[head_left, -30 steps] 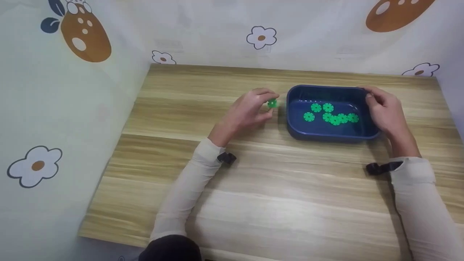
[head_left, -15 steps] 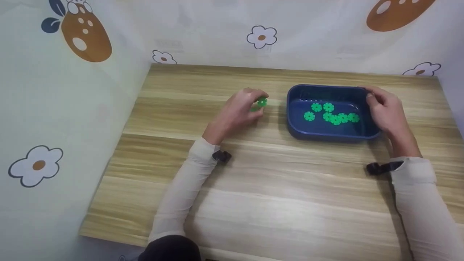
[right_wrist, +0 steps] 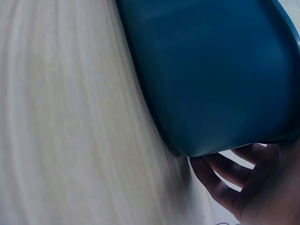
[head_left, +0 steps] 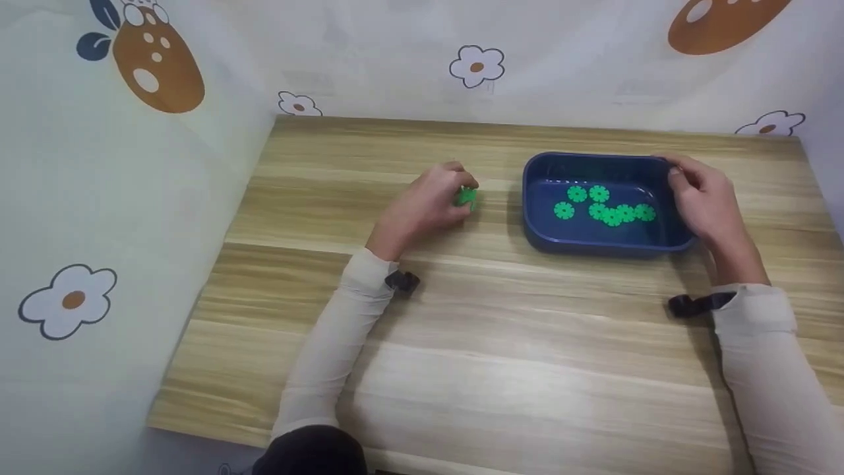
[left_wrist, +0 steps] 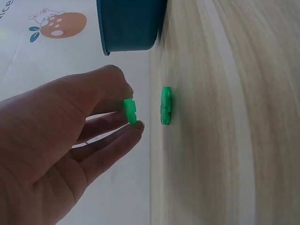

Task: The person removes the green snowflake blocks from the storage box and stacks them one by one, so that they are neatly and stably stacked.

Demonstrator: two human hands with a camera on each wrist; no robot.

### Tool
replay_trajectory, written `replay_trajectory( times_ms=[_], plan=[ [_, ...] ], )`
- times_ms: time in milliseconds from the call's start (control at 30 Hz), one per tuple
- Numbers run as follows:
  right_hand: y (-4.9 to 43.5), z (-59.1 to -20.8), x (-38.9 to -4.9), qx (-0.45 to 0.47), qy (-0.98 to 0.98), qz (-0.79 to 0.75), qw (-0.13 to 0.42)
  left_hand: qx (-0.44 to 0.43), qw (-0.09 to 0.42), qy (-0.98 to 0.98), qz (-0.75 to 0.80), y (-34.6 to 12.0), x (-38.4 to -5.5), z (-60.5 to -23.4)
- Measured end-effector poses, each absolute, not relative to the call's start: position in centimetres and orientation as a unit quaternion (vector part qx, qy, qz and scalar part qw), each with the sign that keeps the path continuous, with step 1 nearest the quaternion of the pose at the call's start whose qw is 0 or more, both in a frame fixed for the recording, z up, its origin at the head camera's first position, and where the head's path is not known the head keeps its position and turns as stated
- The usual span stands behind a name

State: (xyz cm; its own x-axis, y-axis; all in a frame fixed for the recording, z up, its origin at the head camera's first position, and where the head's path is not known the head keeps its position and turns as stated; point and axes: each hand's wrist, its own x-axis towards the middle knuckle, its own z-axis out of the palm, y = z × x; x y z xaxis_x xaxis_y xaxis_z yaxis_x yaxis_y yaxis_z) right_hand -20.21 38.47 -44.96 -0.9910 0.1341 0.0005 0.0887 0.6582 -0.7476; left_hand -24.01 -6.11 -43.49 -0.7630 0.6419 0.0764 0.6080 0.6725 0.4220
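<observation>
My left hand [head_left: 425, 203] pinches a small green notched, flower-shaped plastic disc [left_wrist: 130, 111] between thumb and finger. It is a little above the wooden table, left of the blue bin. A second green disc [left_wrist: 166, 105] lies on the table close to those fingertips; in the head view the hand partly hides it. My right hand [head_left: 709, 198] grips the right end of the blue bin [head_left: 606, 248], thumb at the rim and fingers around the outside. Several like green discs [head_left: 613, 216] lie on the bin's floor, some touching or overlapping.
The wooden table [head_left: 527, 343] meets a patterned wall covering [head_left: 382, 59] at the back and left. A black wrist-camera strap [head_left: 402, 282] sits on the left sleeve, another black mount [head_left: 699, 305] on the right one.
My left hand has drawn back left from the bin with the disc, then lowered slightly toward the table. The right hand stays on the bin, and the discs inside lie as before.
</observation>
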Motion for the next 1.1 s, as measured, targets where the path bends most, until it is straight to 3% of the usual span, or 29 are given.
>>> replay_trajectory(
  times_ms=[267,1100],
  plan=[
    [38.51,-44.94,-20.16,-0.059,-0.912,0.406,0.032,0.366,0.067,0.905,0.207,-6.23,-23.97,-43.76],
    [38.53,-45.20,-20.05,-0.058,-0.909,0.409,0.047,0.365,0.077,0.911,0.177,-6.29,-23.99,-44.45]
  ],
)
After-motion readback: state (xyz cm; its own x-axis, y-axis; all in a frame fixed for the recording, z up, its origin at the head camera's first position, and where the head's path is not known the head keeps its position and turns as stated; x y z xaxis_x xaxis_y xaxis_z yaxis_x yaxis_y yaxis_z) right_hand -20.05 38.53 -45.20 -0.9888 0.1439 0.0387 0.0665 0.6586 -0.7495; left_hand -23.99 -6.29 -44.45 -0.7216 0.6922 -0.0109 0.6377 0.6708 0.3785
